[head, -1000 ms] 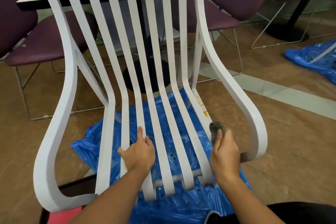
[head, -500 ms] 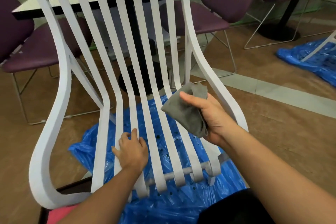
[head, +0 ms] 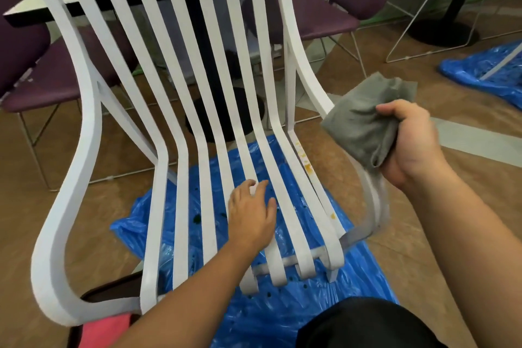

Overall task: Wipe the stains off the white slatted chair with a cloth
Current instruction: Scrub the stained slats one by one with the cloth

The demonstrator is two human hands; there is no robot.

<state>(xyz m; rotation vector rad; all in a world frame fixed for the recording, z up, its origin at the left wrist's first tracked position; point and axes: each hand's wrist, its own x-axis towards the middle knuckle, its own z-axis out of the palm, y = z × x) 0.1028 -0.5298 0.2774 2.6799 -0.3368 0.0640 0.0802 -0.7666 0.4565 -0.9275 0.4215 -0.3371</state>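
Gripping a grey cloth [head: 364,124], right hand [head: 409,141] hovers; left hand [head: 251,215] lies flat on the chair [head: 60,206]

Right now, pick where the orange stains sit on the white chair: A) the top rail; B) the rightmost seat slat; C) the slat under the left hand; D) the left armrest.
B: the orange stains run down the rightmost seat slat of the white chair, while the right hand holds the grey cloth off it.

right hand [head: 409,144] gripping cloth [head: 364,124], stained chair [head: 180,127]
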